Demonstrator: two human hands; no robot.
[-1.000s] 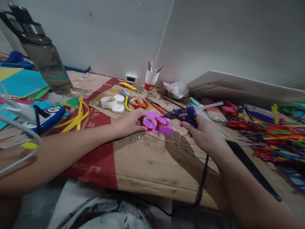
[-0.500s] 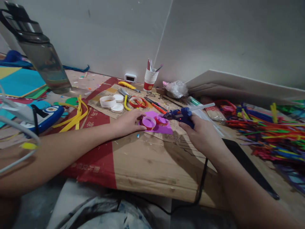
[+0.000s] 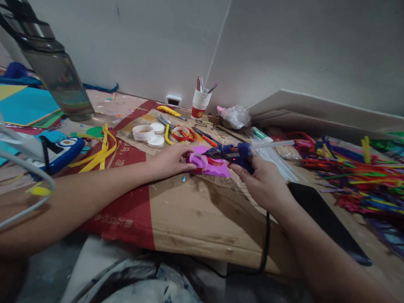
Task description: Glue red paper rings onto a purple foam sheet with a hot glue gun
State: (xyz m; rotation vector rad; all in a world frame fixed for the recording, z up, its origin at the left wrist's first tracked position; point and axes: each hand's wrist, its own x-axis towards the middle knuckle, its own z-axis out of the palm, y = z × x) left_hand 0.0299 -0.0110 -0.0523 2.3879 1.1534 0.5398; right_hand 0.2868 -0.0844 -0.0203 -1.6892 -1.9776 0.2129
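Glue gun (image 3: 238,153) nozzle over ring (image 3: 198,161); cardboard (image 3: 202,219) edge near.

Floor (image 3: 104,105) carries flattened cardboard (image 3: 195,214), colored paper sheets (image 3: 25,105).

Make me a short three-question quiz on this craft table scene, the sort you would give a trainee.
1. True or false: the right hand holds a blue glue gun whose nozzle points toward the purple paper.
2. What does the left hand touch?
A. the paper cup of pens
B. the red ring lined with purple
C. the yellow strips
3. Fill in: a clear glue ___ sticks out of the back of the gun.

Key:
1. True.
2. B, the red ring on the purple paper; the paper cup stands by the wall and the yellow strips lie farther left.
3. Stick.
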